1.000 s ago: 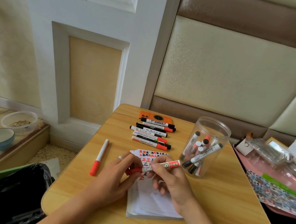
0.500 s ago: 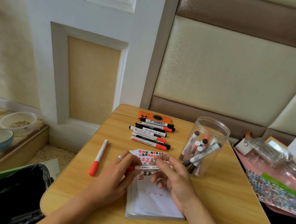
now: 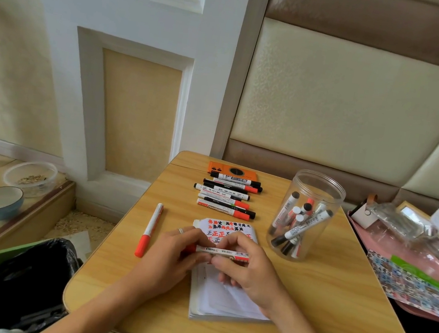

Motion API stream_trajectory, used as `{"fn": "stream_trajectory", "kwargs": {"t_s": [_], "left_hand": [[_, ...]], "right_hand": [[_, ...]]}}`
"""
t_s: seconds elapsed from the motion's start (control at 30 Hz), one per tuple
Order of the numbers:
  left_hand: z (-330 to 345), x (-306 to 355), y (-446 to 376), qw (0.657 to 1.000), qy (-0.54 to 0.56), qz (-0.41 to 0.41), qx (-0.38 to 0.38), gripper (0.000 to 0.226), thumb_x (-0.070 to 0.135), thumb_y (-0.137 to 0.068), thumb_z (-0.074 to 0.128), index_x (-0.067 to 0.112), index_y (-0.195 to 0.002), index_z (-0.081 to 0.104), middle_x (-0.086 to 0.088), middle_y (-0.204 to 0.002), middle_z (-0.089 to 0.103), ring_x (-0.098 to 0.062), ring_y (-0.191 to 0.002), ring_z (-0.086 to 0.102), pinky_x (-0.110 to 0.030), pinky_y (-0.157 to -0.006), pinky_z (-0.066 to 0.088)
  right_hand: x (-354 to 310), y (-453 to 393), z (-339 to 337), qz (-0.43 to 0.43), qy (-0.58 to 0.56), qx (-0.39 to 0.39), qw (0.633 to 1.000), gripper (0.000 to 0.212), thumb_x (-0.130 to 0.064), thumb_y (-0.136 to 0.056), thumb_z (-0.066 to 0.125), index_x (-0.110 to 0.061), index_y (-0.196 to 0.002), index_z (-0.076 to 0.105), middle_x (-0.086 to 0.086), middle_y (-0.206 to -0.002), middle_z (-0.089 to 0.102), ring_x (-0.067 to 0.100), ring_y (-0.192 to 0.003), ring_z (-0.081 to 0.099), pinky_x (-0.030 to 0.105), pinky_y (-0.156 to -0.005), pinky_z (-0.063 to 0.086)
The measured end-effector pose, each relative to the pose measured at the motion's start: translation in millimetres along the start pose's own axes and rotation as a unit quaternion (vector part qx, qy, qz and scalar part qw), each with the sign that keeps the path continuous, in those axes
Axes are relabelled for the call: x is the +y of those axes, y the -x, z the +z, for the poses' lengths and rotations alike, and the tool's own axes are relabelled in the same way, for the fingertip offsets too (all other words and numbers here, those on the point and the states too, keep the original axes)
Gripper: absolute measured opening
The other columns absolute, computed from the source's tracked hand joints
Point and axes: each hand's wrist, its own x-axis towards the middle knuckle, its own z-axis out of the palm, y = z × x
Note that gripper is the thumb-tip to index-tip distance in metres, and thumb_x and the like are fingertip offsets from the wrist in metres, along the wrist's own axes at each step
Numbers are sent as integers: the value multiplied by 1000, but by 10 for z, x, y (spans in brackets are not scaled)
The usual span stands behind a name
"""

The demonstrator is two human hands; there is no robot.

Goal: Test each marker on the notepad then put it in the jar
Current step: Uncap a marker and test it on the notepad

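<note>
Both hands share one grip on a red-capped marker (image 3: 223,252), held level across the lower middle of the frame: our left hand (image 3: 172,256) curls round the capped red end at the left, and our right hand (image 3: 246,268) pinches the white barrel with fingertips and thumb. We cannot tell from this view whether the cap is seated or partly pulled. The marker hangs just above the notepad (image 3: 223,296), whose top edge carries rows of red and black test marks while the lower page shows mostly blank. We judge that this marker sits at the cap step, either coming off for a test stroke or going back on after one; which of the two we cannot say. If the tip has not been tried, the next move calls for pulling the cap straight off with the left hand, tilting the tip down to the blank paper directly beneath, then recapping. If it has, the right hand need only carry it up and to the right to the clear plastic jar (image 3: 306,217), which stands open on the counter (image 3: 333,314) near the pad's upper right and already holds several markers leaning at angles. A row of untested markers (image 3: 226,197) lies above the pad toward the far edge, beside an orange device (image 3: 232,171), and a single red marker (image 3: 149,230) lies alone at the left, so we judge the task roughly half done.
</note>
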Motion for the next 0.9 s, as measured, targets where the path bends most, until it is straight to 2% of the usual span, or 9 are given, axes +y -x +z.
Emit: {"fn": "stream_trajectory", "kwargs": {"t_s": [0.17, 0.3, 0.5, 0.6, 0.7, 0.8, 0.9], "left_hand": [[5, 2, -2, 1000, -11, 6, 0, 9, 30, -94, 70, 24, -96, 64, 24, -91, 58, 1, -85, 56, -10, -69, 38], [13, -20, -1, 1000, -16, 2, 0, 11, 30, -94, 70, 21, -95, 63, 24, -89, 57, 2, -84, 55, -10, -68, 37], [22, -61, 3, 1000, -25, 4, -11, 13, 32, -96, 65, 20, -94, 61, 16, -89, 60, -2, -83, 54, -12, -68, 37], [29, -65, -6, 1000, -15, -3, -17, 9, 29, -97, 66, 22, -97, 60, 21, -91, 58, 0, -84, 54, -11, -69, 37], [44, -52, -19, 1000, -2, -1, -21, 6, 26, -99, 62, 26, -104, 60, 22, -95, 57, -3, -88, 55, -14, -73, 39], [51, -9, 8, 999, 4, -2, -38, 23, 30, -101, 57, 28, -123, 54, 18, -108, 57, -2, -101, 54, -17, -86, 42], [45, 54, 36, 998, 32, -32, -49, 49, 36, -100, 58, 32, -142, 34, 18, -117, 55, 1, -109, 53, -11, -94, 38]], "right_hand": [[9, -16, 6, 10, 5, 12, 1000, 19, -10, -93, 75, -5, -102, 59, 8, -73, 68, 20, -56, 61, 24, -51, 44], [29, -25, 11, 22, 8, 17, 1000, 15, -18, -96, 72, -9, -95, 60, 10, -73, 69, 22, -48, 60, 24, -45, 38], [17, -27, 17, 31, 32, 27, 999, 26, -33, -97, 69, -9, -90, 61, 11, -67, 67, 25, -46, 60, 23, -42, 37], [4, -15, 38, 17, 40, 45, 998, 22, -27, -99, 69, -8, -92, 59, 8, -65, 65, 21, -47, 59, 22, -42, 37], [-52, 1, 33, -17, 22, 69, 997, 7, -14, -96, 62, -9, -98, 58, 10, -69, 59, 18, -56, 55, 24, -47, 40], [-176, -19, -44, -53, 12, 99, 994, 12, 2, -92, 54, -8, -99, 56, 14, -86, 62, 22, -67, 60, 30, -56, 47], [-301, -62, -126, -84, 24, 135, 987, 13, 3, -97, 58, -9, -100, 57, 12, -82, 67, 25, -67, 65, 35, -60, 53]]}}
